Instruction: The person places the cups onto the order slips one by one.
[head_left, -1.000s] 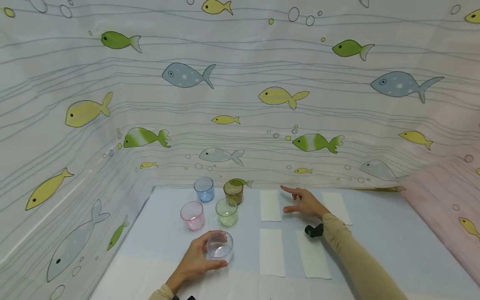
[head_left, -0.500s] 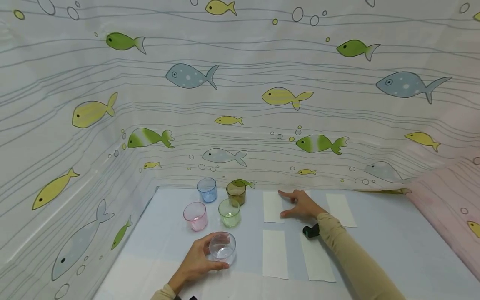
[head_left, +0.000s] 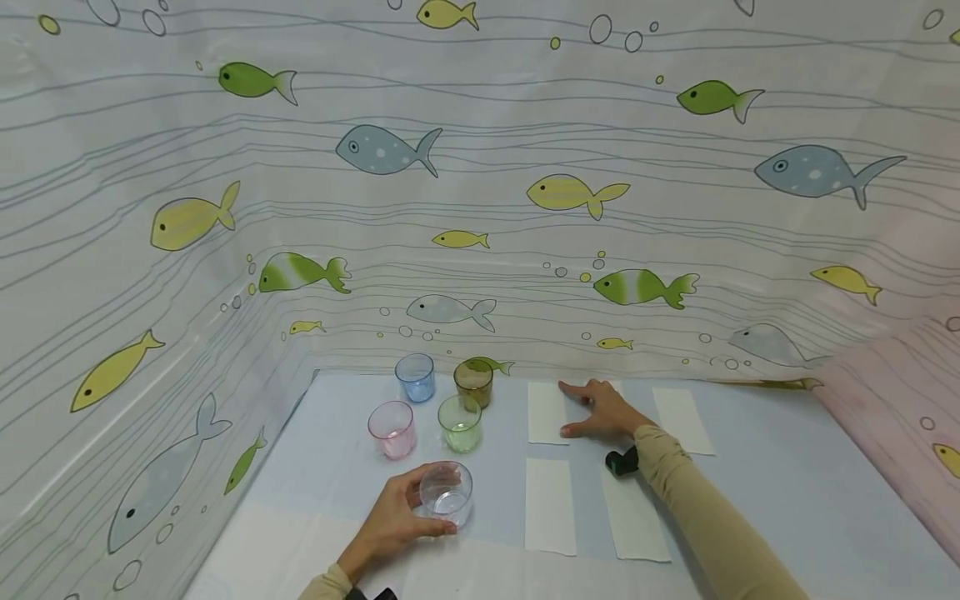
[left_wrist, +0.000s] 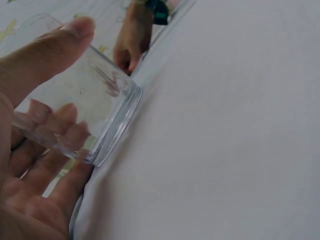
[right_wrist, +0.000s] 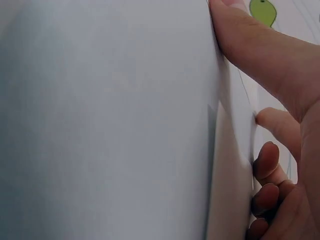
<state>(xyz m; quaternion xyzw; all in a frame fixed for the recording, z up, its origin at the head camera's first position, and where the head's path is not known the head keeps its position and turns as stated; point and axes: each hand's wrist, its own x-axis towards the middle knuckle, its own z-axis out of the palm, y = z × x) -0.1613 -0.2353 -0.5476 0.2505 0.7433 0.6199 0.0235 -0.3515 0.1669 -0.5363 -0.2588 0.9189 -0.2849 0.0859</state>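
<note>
Head view: left grip [head_left: 397, 512] clamped round clear cup [head_left: 447, 495]; right grip [head_left: 604, 412], spread, covers paper [head_left: 617, 387] (mostly hidden).

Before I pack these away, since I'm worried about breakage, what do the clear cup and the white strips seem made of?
The clear cup: glass or hard plastic, smooth and glossy; see-through with bright reflections, so either fits.
The white strips: probably paper or thin cloth, matte; they look opaque and shine-free.
</note>
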